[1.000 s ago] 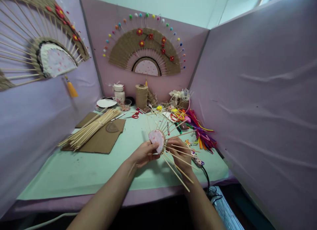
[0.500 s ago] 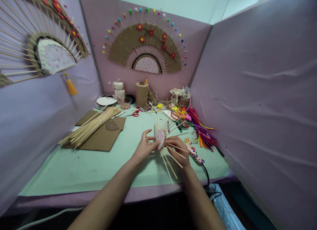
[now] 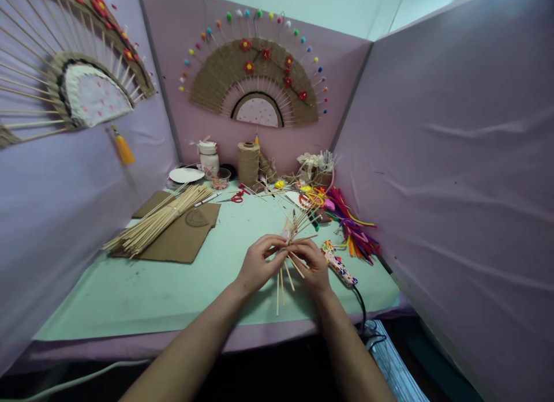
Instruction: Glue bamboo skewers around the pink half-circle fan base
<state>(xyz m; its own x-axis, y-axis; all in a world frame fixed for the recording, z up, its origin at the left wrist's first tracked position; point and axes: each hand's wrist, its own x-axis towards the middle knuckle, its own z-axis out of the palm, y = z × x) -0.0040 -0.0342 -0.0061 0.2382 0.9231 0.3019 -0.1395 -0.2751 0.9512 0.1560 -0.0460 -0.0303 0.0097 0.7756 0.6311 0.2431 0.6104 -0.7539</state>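
Above the table's front half I hold a small fan frame (image 3: pixel 286 233) made of thin wooden sticks spreading from a pale semicircular base. My left hand (image 3: pixel 261 260) is closed on the base from the left, thumb below and fingers over it. My right hand (image 3: pixel 312 265) pinches the frame at the roots of the sticks, close to the left fingertips. Several sticks point away from me and others stick out downward between my hands. The base is seen almost edge-on and mostly covered by fingers. A colourful patterned glue gun (image 3: pixel 340 265) lies just right of my right hand.
A bundle of wooden sticks (image 3: pixel 167 217) rests on cardboard (image 3: pixel 186 240) at left. Red scissors (image 3: pixel 236 198), a twine spool (image 3: pixel 248 164) and a white bottle (image 3: pixel 208 158) stand or lie further back. Pipe cleaners (image 3: pixel 357 235) pile up at right. A finished fan (image 3: pixel 216 79) hangs on the back wall.
The fan frame has turned so its base is now nearly edge-on. My left hand has closed over the base, and both hands have come closer together.
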